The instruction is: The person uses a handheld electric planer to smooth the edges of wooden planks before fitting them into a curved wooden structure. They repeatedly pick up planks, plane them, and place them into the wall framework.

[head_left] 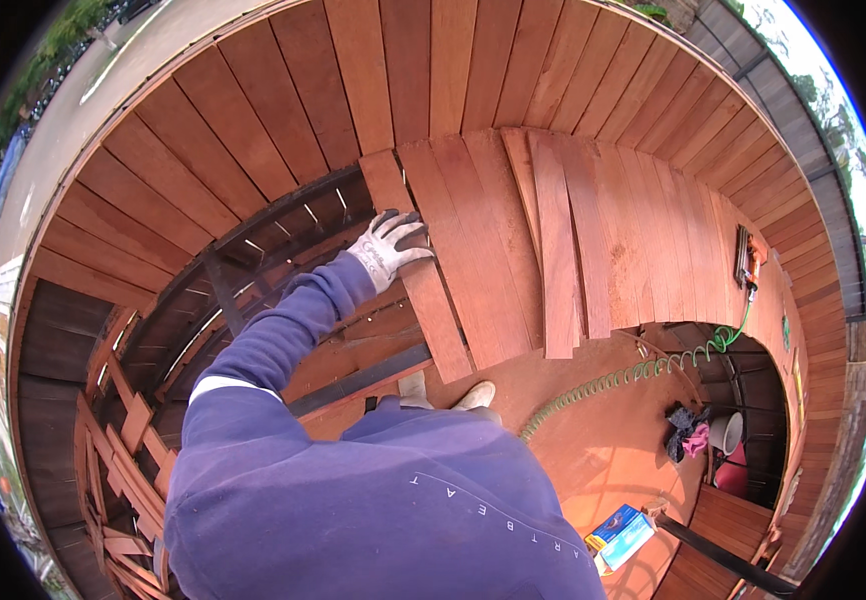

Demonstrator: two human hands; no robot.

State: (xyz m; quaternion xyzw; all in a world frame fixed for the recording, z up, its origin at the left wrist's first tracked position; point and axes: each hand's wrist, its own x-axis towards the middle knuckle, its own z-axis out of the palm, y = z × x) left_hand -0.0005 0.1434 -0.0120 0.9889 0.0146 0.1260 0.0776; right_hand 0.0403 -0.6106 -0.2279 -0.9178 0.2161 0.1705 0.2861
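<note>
My left hand (391, 247), in a white glove with dark fingertips, rests on a narrow reddish-brown plank (421, 290). Its fingers are spread across the plank's face, near the upper end. A thin dark gap separates this plank from the wider fitted boards (468, 250) to its right. On the left, the dark metal frame (223, 285) lies bare, with light showing through slits. Two loose planks (556, 260) lie over the fitted boards right of my hand. My right hand is out of sight, my blue-sleeved body filling the lower middle.
An orange and black air tool (748, 258) lies on the boards at right, on a green coiled hose (613, 380). Scrap wood (123, 470) is piled at lower left. A blue and yellow box (621, 537), a white bucket (725, 434) and dark and pink cloths (693, 438) sit lower right.
</note>
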